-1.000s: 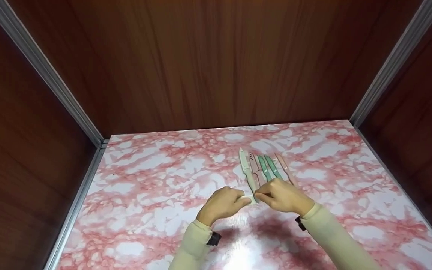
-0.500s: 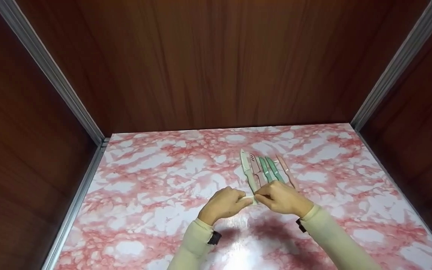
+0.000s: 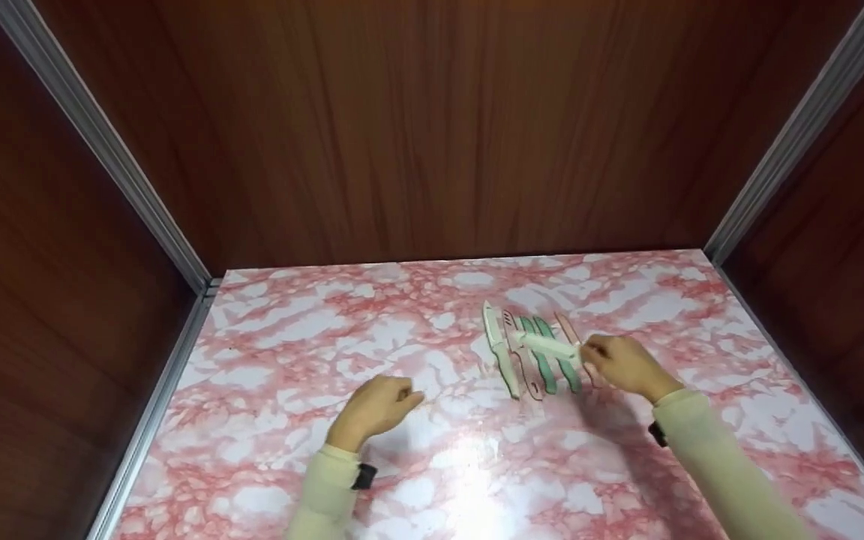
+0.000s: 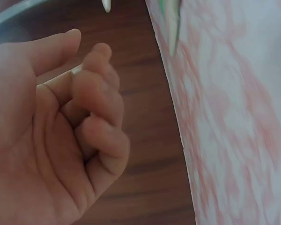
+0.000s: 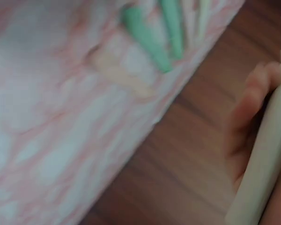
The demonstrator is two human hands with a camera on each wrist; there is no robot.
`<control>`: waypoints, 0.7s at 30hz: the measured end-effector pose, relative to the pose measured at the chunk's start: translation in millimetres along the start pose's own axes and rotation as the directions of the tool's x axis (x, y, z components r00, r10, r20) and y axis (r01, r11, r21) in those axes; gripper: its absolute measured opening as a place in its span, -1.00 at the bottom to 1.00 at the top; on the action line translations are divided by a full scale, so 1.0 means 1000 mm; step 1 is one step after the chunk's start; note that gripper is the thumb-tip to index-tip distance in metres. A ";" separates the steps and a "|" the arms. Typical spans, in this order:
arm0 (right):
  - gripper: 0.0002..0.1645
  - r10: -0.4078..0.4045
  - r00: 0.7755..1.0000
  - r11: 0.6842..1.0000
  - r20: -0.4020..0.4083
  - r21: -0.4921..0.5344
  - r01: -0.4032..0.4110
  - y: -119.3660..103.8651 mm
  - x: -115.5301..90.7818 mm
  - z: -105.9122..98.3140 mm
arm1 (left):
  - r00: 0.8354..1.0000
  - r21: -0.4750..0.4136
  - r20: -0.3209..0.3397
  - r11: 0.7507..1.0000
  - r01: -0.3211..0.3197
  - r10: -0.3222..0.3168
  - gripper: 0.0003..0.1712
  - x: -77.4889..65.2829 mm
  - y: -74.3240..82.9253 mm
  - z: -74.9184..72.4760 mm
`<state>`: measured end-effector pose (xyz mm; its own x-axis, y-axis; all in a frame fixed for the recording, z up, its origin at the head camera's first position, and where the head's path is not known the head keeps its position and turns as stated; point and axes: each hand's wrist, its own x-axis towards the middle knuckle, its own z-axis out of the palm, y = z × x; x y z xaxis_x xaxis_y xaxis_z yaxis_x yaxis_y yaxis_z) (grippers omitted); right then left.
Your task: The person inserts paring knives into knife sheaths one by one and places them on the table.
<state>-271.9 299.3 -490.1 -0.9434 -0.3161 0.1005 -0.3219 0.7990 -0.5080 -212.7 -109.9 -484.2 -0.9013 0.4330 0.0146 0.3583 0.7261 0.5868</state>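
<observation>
My right hand [image 3: 623,366] grips a pale cream-green knife [image 3: 548,346] by its handle, with the blade pointing left across a row of knives. In the right wrist view the knife's handle [image 5: 264,154] lies along the palm, fingers curled beside it. My left hand [image 3: 373,409] hovers left of the row, holding nothing; the left wrist view shows its fingers [image 4: 100,93] loosely curled. The row has a pale green knife [image 3: 505,367], a broad pink knife [image 3: 508,322], two green knives [image 3: 542,367] and a slim pink knife [image 3: 565,328], partly hidden by the held knife and right hand.
The knives lie on a table with a pink-and-white marbled top [image 3: 289,375]. Dark wood panels [image 3: 432,135] enclose it at the back and sides, with metal rails [image 3: 132,187] at the corners. A bright glare [image 3: 473,480] shows near the front.
Both hands were together at the pale knife below the row. My left hand has let go and moved left; my right has carried the knife right and forward over the row.
</observation>
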 end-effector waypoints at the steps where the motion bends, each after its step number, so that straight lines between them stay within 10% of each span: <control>1: -0.70 0.037 0.999 0.999 -0.020 -0.002 -0.037 0.007 0.001 -0.001 | 1.000 -0.009 0.003 1.000 0.015 -0.015 -0.59 -0.004 -0.005 -0.001; 10: -0.59 0.285 0.954 0.957 -0.089 0.088 -0.278 0.056 0.006 0.004 | 0.999 -0.040 -0.017 0.998 0.040 -0.041 -0.60 -0.029 -0.034 -0.005; 21: -0.69 0.346 0.919 0.934 -0.191 -0.023 -0.356 0.079 0.007 0.027 | 0.998 -0.060 -0.008 0.997 0.054 -0.054 -0.67 -0.042 -0.047 -0.006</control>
<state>-301.6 346.9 -552.6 -0.9933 0.0832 0.0798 0.0334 0.8706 -0.4909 -193.4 -165.7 -507.4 -0.9213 0.3888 -0.0111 0.2940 0.7148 0.6345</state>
